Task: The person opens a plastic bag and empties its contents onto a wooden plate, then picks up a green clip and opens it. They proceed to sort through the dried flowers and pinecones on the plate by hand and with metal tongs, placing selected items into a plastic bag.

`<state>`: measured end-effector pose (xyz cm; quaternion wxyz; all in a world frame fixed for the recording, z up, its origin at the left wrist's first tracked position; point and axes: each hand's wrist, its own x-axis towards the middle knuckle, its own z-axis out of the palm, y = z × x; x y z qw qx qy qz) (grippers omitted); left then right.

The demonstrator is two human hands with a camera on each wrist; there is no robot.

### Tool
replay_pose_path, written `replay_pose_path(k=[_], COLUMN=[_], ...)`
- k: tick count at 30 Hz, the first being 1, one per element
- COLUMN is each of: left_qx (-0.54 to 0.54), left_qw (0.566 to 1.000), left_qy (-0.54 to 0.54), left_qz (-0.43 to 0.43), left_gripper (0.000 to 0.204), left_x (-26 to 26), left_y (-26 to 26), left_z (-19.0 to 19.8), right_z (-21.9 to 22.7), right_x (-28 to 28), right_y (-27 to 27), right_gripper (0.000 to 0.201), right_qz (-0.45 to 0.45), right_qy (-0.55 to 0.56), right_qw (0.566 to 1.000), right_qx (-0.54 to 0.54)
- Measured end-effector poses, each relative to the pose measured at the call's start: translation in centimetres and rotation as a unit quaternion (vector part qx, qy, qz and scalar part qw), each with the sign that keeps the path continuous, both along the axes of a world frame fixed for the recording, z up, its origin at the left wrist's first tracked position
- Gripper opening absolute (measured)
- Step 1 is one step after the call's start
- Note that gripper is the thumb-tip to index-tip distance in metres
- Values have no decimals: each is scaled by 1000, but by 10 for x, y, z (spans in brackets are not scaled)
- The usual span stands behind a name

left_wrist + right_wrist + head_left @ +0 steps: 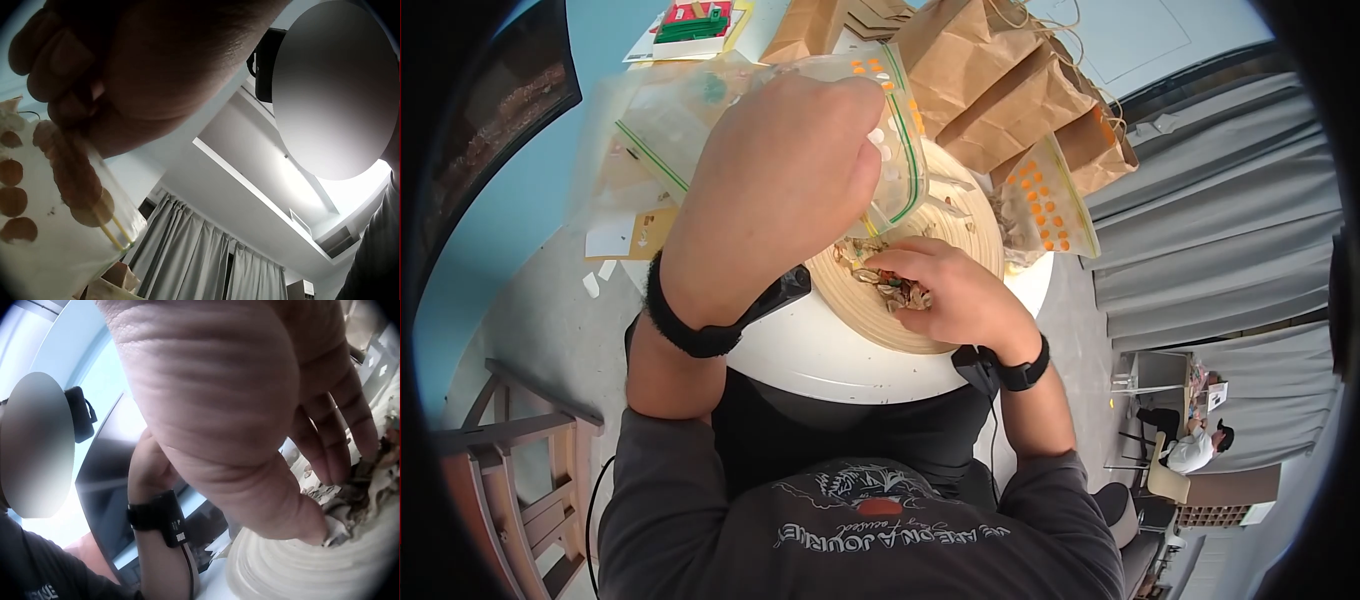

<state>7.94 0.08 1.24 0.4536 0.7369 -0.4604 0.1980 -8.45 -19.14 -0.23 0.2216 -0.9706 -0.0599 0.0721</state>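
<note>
My left hand (800, 160) is raised over the table, its fingers curled on a clear zip bag (44, 262) with orange dots and a green zip line. That bag hangs tilted over the far side of a round, pale ridged plate (990, 235). On the plate lies a loose heap of dry, curled brown and beige flakes (892, 292), with smaller bits scattered beyond. My right hand (965, 295) is low over the heap, palm down. Its fingers and thumb stand apart with flakes between them, and the thumb tip touches a pale flake in the right wrist view.
Brown paper bags (990, 85) stand behind the plate. Another dotted zip bag (1045, 205), with contents, leans at the plate's right. A red and green box (693, 25) sits at the back left. White scraps lie on the floor; a wooden chair (530, 480) stands at left.
</note>
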Motion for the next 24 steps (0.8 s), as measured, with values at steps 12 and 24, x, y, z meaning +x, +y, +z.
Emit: replay_pose_path(k=[12, 24], left_qx=[-5, -5], left_qw=[1000, 1000], left_qy=[1, -6], left_qz=[-2, 0], left_gripper=[9, 9], left_x=[3, 2], left_y=[1, 1], left_z=[0, 0], right_z=[-14, -4], right_x=[11, 3], right_y=[5, 1], right_gripper=[22, 14], right_qz=[16, -17], right_qy=[0, -69], right_qw=[1000, 997], right_qx=[-16, -28])
